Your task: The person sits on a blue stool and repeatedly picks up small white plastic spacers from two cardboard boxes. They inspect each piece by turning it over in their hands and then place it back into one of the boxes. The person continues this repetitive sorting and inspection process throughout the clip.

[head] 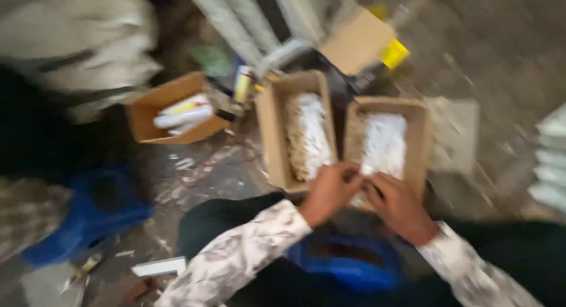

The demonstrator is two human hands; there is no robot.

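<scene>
Far left: a blue bag (97, 215) lies on the floor (212, 171), well away from both hands.
Small box: an open brown box (171, 109) with white and yellow tubes inside sits up and to the left.
Middle box: a long brown box (298, 130) holds a white bundle. Its long side runs away from the person.
Left hand: the left hand (327, 192) is at the near end, between the two long boxes. Its grip is curled, fingers bent in. The picture is too blurry to tell if it holds anything.
White piece: a small white piece (367, 169) sits between the two hands, just ahead of the fingers, at the near end of the right box.
Right hand: the right hand (401, 207) is just beside it and looks a bit closer. Its grip is curled too; I cannot tell if it pinches the piece.
Right box: the second long box (420, 136) holds a white bundle (386, 143), lying long-ways away from the hands.
</scene>
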